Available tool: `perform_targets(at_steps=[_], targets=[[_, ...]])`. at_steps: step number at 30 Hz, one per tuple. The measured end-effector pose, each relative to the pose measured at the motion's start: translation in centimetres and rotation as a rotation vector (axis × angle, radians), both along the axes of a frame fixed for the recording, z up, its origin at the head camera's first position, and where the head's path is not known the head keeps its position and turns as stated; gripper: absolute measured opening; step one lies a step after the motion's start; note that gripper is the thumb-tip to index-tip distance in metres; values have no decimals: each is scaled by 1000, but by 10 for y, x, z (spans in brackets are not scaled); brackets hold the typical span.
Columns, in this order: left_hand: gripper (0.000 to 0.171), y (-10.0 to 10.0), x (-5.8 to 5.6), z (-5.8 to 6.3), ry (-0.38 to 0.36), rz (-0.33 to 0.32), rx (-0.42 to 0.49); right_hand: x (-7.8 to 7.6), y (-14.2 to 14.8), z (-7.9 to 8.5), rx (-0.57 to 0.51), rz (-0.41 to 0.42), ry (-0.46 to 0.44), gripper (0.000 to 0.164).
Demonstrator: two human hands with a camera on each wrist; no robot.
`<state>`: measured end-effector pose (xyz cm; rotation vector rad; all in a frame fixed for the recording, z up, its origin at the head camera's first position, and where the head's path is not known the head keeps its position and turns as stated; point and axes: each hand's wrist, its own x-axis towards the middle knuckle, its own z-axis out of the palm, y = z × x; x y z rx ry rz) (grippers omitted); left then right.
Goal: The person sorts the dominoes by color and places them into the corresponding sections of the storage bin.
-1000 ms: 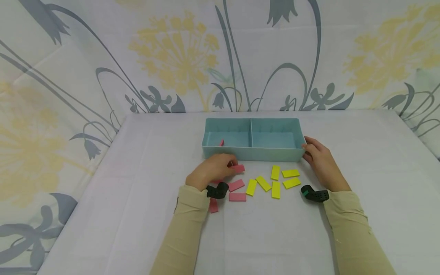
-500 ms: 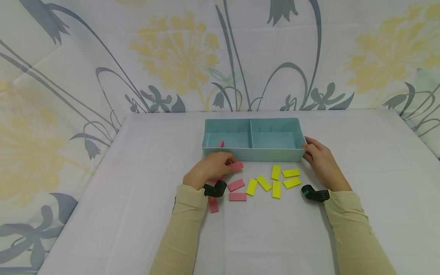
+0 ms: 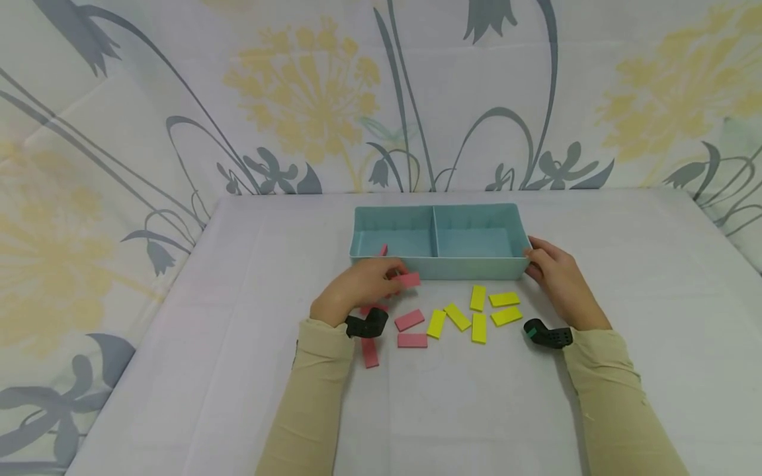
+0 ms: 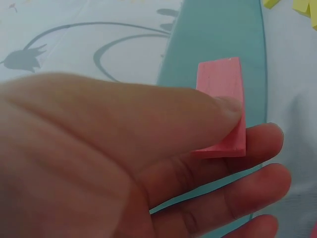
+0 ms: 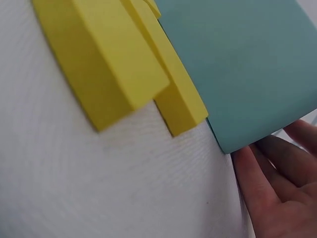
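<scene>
My left hand [image 3: 364, 285] pinches a flat pink block [image 3: 409, 279] between thumb and fingers, just in front of the pale blue two-compartment box [image 3: 464, 268]. In the left wrist view the thumb lies across this block [image 4: 219, 78], with the box wall behind. My right hand [image 3: 558, 281] holds the box's front right corner, thumb at the front and fingers along the end wall. One pink block [image 3: 383, 250] stands partly visible inside the left compartment; the front wall hides its lower part. Nothing shows in the right compartment.
Several pink blocks [image 3: 412, 340] lie on the white cloth near the left wrist, some partly hidden by it. Several yellow blocks [image 3: 479, 328] are spread in front of the box's right half. A floral cloth [image 3: 321, 99] hangs behind the table.
My left hand has lifted the pink block slightly and drifted left and toward the box. The right hand and the box have stayed almost in place.
</scene>
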<state>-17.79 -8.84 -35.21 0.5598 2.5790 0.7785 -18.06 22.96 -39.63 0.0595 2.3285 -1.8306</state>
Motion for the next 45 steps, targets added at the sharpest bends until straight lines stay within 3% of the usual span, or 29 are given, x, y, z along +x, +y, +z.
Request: perform_targets(at_steps=[9, 24, 38, 45], targets=[[26, -2, 2, 7, 16, 30, 23, 1, 0, 2, 24, 6, -31, 61], [29, -4, 2, 8, 20, 53, 83, -1, 1, -2, 28, 0, -10, 59], [28, -7, 0, 10, 82, 74, 141, -1, 0, -1, 15, 8, 2, 59], [26, -7, 0, 10, 145, 127, 201, -1, 0, -3, 22, 9, 10, 60]])
